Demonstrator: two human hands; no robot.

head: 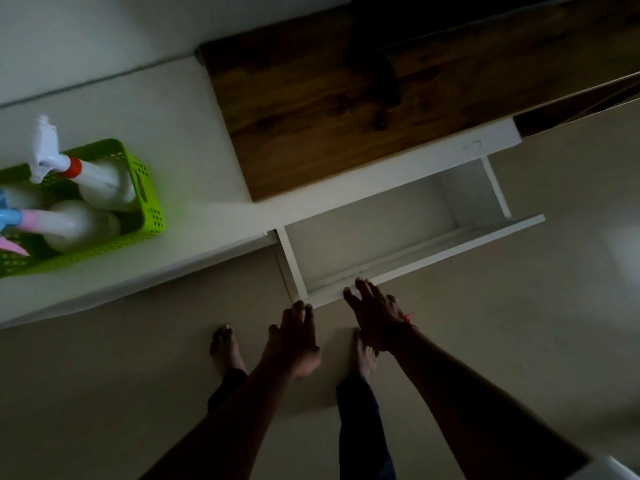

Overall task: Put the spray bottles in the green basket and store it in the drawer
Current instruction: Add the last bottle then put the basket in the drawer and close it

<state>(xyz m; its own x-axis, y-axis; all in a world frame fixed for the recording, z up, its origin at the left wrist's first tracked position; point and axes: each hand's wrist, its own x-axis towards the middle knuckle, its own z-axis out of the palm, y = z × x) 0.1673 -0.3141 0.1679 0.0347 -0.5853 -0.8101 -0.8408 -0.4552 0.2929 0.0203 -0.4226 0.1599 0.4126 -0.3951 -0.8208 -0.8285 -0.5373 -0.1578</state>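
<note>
The green basket (149, 202) sits on the white counter (194, 133) at the left. Inside it lie white spray bottles: one with a white trigger and red collar (104, 185), another with a blue and pink head (76, 225). A white drawer (426, 245) stands pulled out below the counter, its inside bare. My left hand (294, 337) hovers at the drawer's front left corner, fingers spread, fingertips close to the edge. My right hand (372, 311) rests its fingertips on the drawer's front panel, fingers apart. Neither hand holds anything.
A dark wooden top (329, 109) covers the counter behind the drawer. My bare feet (227, 348) stand on the beige floor just in front of the drawer. A white wall runs behind the counter at the upper left.
</note>
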